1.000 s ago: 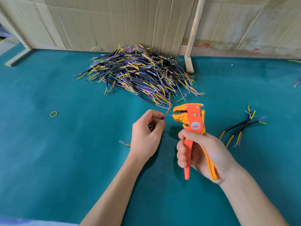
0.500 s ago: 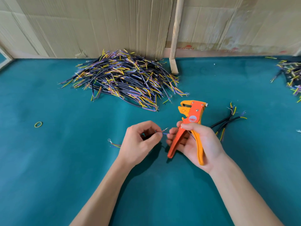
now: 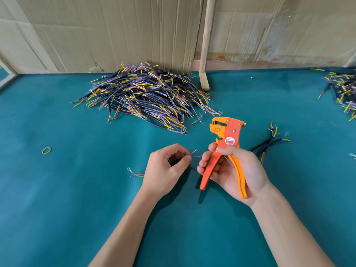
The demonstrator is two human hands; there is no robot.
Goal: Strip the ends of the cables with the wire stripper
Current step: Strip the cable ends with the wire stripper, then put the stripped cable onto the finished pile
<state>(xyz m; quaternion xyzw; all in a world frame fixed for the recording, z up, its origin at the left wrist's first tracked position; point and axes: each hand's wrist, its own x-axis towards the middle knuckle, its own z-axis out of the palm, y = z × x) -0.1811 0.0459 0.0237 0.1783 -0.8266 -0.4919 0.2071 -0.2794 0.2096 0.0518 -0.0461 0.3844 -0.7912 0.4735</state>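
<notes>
Two curled: left hand (image 3: 165,167) pinching cable (image 3: 193,153), right hand (image 3: 234,171) – stripper (image 3: 224,149)

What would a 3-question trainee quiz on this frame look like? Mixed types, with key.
1. True or false: the wire stripper has a wire end between its jaws.
2. Which hand pinches the cable? A) left hand B) right hand C) neither
3. Fill in: the small yellow-green ring lies on the ____ table cover, left of the hands.

Key:
1. False; the stripper's head stands above and apart from the wire ends.
2. A; the right hand's grip is on the stripper handles.
3. Teal.
</notes>
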